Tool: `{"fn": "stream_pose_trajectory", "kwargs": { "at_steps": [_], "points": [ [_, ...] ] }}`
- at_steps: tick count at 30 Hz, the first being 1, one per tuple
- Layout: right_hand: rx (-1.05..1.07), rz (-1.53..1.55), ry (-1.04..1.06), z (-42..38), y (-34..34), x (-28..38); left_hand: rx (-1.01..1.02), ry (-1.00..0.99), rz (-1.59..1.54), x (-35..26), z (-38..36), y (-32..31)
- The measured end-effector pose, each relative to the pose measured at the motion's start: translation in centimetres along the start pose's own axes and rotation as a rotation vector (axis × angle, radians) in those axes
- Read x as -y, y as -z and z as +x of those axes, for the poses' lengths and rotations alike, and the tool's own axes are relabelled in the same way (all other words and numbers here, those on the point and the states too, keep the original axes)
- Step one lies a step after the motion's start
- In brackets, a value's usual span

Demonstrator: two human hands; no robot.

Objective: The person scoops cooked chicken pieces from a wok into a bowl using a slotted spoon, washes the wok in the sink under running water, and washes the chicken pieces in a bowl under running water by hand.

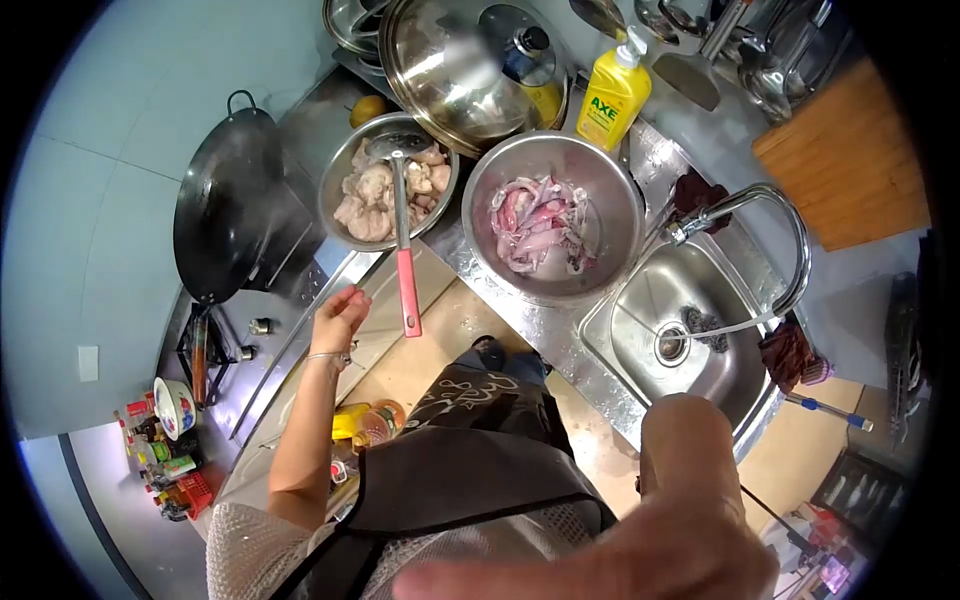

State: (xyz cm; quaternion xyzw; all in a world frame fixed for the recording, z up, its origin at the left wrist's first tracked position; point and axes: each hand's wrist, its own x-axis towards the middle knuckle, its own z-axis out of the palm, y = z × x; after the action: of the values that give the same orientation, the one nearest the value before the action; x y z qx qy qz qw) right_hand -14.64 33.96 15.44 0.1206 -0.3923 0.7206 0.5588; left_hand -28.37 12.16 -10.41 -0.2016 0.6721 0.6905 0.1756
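My left hand hangs in front of the counter edge, fingers loosely bent and nothing in it. Nearest to it is a ladle with a pink handle, resting in a steel bowl of pale raw meat pieces. To the right stands a larger steel basin with pinkish squid inside. Very close to the camera, my right hand is blurred at the bottom. One digit stretches out to the left; the other fingers are mostly hidden, and I see nothing held.
At left a black wok leans tilted by the stove. A large steel lid and a yellow AXE soap bottle stand behind the bowls. On the right are a sink, a curved faucet and a wooden board.
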Motion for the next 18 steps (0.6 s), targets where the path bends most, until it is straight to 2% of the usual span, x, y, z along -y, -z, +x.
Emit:
{"fn": "stream_pose_trajectory", "kwargs": {
  "at_steps": [1,2,4,5,7,10,12,14,15,16,18],
  "points": [
    [0.079,-0.222,-0.304,2.0,-0.8,2.7,0.004,0.034,-0.057,-0.6,0.4,-0.6],
    [0.194,-0.285,-0.399,2.6,-0.8,2.7,0.007,0.036,-0.058,-0.9,1.3,-1.0],
    [0.460,-0.429,-0.560,3.8,-0.8,2.6,0.020,0.138,-0.330,-1.1,3.4,-1.8],
    [0.267,-0.336,-0.468,3.1,-1.9,1.9,0.034,0.177,-0.368,-1.4,4.4,-2.2],
    [0.074,-0.246,-0.373,2.4,-2.5,1.2,0.035,0.213,-0.413,-1.8,5.7,-2.9],
    [1.305,-0.780,-0.681,3.6,1.2,1.2,0.034,0.286,-0.494,-2.0,8.8,-3.7],
    [1.712,-0.982,-0.798,3.5,3.2,-0.2,0.087,0.315,-0.550,-2.4,9.6,-4.4],
    [0.362,-1.190,-0.447,2.9,7.2,-5.3,0.095,0.384,-0.578,-1.5,11.5,-4.1],
    [0.098,-1.010,-0.535,2.4,11.7,-7.7,0.091,0.342,-0.507,-1.6,11.4,-4.3],
    [0.013,-1.219,-0.467,2.0,15.7,-9.0,0.087,0.297,-0.435,-1.7,11.3,-4.3],
    [0.111,-1.481,-0.393,-0.1,19.5,-10.0,0.102,0.302,-0.390,-1.2,11.8,-3.8]
  ]
}}
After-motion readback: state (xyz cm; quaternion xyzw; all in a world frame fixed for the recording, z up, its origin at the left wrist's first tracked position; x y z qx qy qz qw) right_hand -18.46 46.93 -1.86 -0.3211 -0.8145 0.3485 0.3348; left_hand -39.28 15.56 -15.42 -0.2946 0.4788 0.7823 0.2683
